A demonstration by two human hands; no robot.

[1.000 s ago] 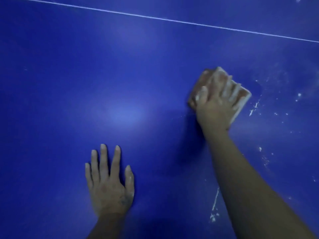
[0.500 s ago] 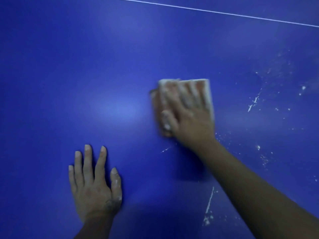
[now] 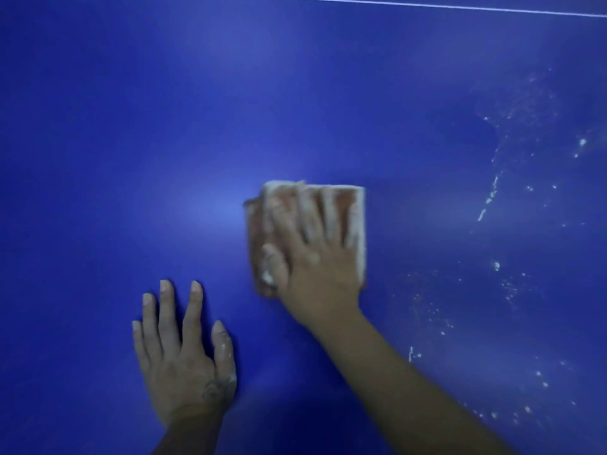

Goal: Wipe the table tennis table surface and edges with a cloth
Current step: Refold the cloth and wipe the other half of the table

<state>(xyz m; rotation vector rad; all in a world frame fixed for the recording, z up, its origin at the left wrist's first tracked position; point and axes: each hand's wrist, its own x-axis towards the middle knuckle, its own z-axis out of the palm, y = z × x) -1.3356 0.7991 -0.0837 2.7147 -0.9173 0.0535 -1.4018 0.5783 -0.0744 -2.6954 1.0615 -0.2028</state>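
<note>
Since the frame a second ago, the right hand (image 3: 312, 257) and the cloth (image 3: 356, 221) under it are lying further left on the blue tabletop (image 3: 328, 93), away from the white specks (image 3: 489, 198) on the right and closer to the left hand (image 3: 184, 366). Half a second ago the pair was already about here, so the shift since then is small. That right hand is pressing flat on the cloth with fingers spread and pointing away from the person, thumb lying along the cloth's left side. Folded into a rectangle, the cloth is lying with its long axis running away from the person, its far edge pointing toward the white line (image 3: 460, 6). Resting palm-down and empty on the tabletop, the left hand is keeping its fingers slightly spread, just left of and nearer than the cloth.
</note>
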